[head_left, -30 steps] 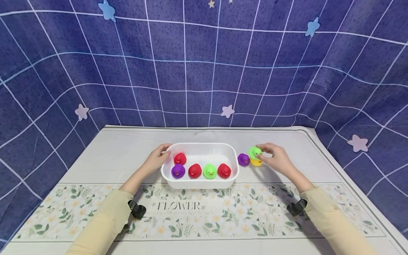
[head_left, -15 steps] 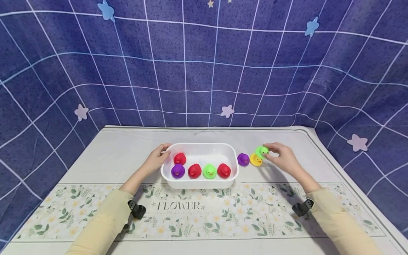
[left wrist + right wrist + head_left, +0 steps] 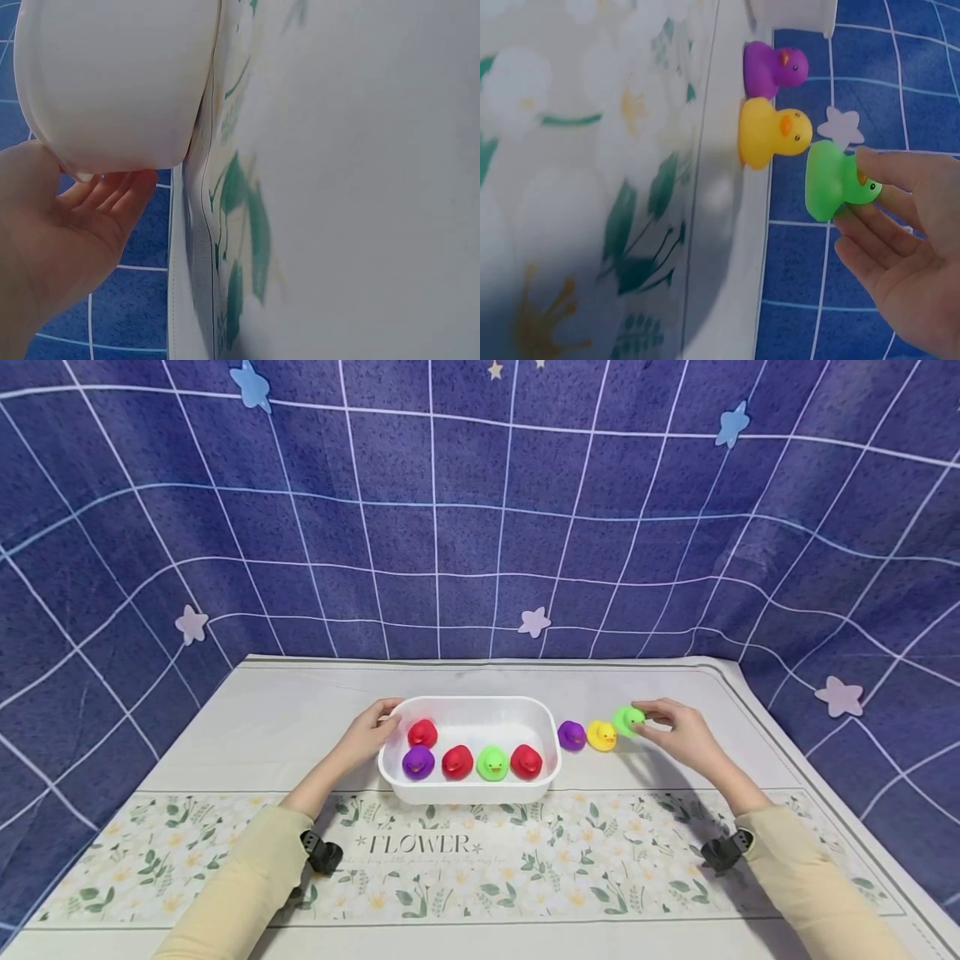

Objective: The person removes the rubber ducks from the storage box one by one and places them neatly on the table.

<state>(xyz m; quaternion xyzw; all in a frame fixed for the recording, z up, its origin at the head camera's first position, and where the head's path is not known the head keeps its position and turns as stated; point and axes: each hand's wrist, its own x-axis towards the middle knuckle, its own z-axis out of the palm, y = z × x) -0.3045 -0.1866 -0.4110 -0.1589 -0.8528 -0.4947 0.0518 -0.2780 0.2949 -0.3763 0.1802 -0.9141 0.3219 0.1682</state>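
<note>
My left hand (image 3: 367, 732) holds the left end of a white plastic tub (image 3: 471, 793), thumb at the rim and fingers on its outer wall, as the left wrist view shows. To the right, my right hand (image 3: 678, 731) pinches a green rubber duck (image 3: 827, 182) between thumb and fingers; the duck appears raised off the table. Beside it on the table sit a yellow rubber duck (image 3: 602, 736) and a purple rubber duck (image 3: 572, 736), the purple one close to the tub's right wall. A green duck (image 3: 492, 763) stands in the tub's front row.
Also inside the tub are a purple duck (image 3: 418, 762) and red ducks (image 3: 457, 762) along the front, with a red duck (image 3: 422, 733) behind at the left. A white tablecloth with a floral band (image 3: 570, 877) covers the table. A blue star-patterned curtain (image 3: 465, 543) hangs behind.
My right hand has carried the green duck rightward from above the yellow duck, which now shows fully. My left hand and the tub have stayed in place.
</note>
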